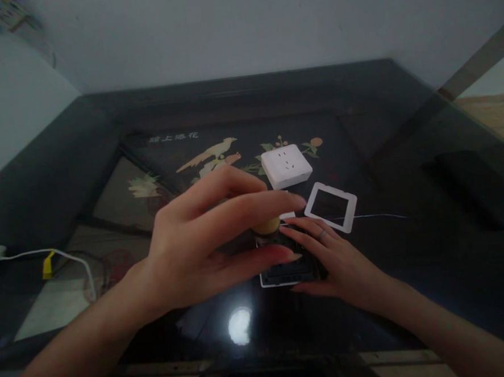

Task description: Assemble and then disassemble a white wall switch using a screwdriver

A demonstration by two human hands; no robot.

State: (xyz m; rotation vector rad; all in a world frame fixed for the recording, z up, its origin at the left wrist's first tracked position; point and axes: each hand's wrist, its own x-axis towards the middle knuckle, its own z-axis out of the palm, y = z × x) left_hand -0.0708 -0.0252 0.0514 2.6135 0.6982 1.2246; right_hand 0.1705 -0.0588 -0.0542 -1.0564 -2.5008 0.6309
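Note:
My left hand [212, 231] reaches over a dark-backed white socket panel [279, 283]. Its thumb and fingers curve around a yellow-handled screwdriver [267, 227], whose lower end is mostly hidden. On the right side of the panel, my right hand [324, 252], with a ring on one finger, grips the edge, thumb near the front and fingertips at the back. The left hand covers much of the panel. Behind the hands sits a white wall socket on a box [287, 166]. To its right lies a white rectangular frame [349, 211], just beyond my right fingers.
The dark glossy tabletop [390, 294] bears a bird-and-flower picture. A white cable [68, 254] with a yellow tag runs along the left side. A dark flat object [478, 189] lies at the right, and a pale wall [234, 36] rises behind the table.

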